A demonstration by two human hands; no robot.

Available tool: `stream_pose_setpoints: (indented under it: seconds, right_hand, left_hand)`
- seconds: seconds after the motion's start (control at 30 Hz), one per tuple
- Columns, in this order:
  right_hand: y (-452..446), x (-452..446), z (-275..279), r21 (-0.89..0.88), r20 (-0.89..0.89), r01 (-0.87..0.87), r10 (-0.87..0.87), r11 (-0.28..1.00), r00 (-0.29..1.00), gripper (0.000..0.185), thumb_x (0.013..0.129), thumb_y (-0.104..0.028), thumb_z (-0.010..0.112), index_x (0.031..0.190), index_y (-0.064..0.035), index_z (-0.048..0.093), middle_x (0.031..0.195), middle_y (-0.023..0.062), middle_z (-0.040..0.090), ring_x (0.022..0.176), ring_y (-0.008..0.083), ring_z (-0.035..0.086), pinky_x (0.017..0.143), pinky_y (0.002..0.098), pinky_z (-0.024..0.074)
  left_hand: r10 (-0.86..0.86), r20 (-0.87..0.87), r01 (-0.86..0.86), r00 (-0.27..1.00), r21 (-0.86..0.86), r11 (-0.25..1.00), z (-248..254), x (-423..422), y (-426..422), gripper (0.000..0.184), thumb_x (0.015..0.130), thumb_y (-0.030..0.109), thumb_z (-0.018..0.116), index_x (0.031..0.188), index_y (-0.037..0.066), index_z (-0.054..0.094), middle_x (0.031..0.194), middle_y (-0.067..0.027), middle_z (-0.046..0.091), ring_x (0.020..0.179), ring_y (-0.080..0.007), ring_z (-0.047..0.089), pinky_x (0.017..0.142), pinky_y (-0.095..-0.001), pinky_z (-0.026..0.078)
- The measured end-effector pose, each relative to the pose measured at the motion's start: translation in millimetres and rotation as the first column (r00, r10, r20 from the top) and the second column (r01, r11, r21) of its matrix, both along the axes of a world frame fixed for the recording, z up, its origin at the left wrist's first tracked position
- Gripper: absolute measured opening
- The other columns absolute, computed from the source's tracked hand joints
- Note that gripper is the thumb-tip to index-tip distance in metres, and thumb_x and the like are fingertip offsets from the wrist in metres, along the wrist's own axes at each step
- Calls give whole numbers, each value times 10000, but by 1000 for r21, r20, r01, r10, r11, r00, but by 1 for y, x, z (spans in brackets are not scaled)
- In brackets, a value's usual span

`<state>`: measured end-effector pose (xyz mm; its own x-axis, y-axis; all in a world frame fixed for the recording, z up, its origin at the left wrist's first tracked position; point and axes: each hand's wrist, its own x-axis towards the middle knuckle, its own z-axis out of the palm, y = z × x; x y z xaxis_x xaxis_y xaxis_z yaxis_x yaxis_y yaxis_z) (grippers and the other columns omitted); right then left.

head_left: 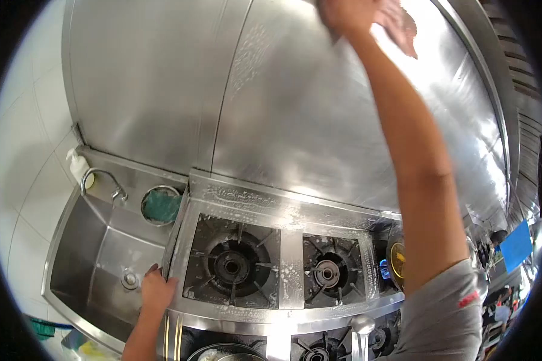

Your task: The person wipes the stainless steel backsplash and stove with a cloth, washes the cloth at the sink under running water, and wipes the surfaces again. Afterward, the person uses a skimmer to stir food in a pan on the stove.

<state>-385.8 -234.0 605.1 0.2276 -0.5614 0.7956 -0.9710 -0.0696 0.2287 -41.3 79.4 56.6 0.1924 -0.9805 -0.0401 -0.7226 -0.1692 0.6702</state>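
My right arm reaches up across the steel wall panel [307, 114], which has soap streaks on it. My right hand [349, 15] is against the panel at the top edge of the view, blurred and partly cut off. Its fingers look closed; whatever is under them is hidden. Beside it shows a brownish-pink shape [397, 27], a cloth or a reflection. Lower left, my left hand [156, 290] grips the raised metal edge [174, 246] between the sink [105, 265] and the stove, thumb on the stove side.
Two burners [232, 265] [328, 272] sit amid suds on the stove top. A lit blue flame [385, 269] burns beside a pan [396, 259] at right. By the faucet [119, 194] are a soap bottle [78, 165] and a round container [161, 206] with green material. A ladle [362, 325] lies in front.
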Motion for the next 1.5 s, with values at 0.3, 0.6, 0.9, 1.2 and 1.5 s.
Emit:
stream_pose_setpoints:
  seconds: [0.3,0.6,0.9,1.2,1.5]
  right_hand:
    - [71,-4,-405,844,-154,-190,566,501,810,447,945,-388,665,1314,-138,631,1346,57,648,1260,234,608,1059,417,481]
    - [-3,-13,-71,-55,-238,-448,425,892,874,285,913,-361,611,991,-141,776,1046,151,745,963,332,705,859,488,549]
    - [65,-425,-9,-248,508,465,-295,850,809,649,1047,-496,381,1537,-71,353,1542,262,389,1416,408,415,1166,517,320]
    - [49,-133,-391,-158,-250,-217,174,963,953,444,982,-316,575,1397,-159,554,1545,193,409,1443,464,293,1180,642,196]
    - [48,46,-411,15,357,-810,753,587,553,202,900,-317,659,864,-124,708,866,104,722,758,308,695,698,457,543]
  left_hand:
    - [17,-30,-17,999,-17,1000,-7,2,0,475,739,193,715,1104,-111,688,1253,-366,626,1161,-486,622,1053,-475,485]
    - [65,115,-75,991,84,994,-44,16,-10,424,704,181,705,1003,-112,639,922,-331,686,914,-493,680,840,-540,532]
    - [10,216,-3,976,-30,1000,-40,11,-5,618,748,257,794,1215,-112,628,1141,-329,678,1095,-478,656,968,-497,520]
    - [19,65,-26,998,102,994,-9,1,-12,606,818,252,727,1270,-134,603,1254,-319,648,1163,-453,636,1021,-461,495]
    - [17,71,-24,997,101,995,2,-7,-9,335,826,179,665,1081,-38,678,925,-262,711,878,-475,677,792,-485,526]
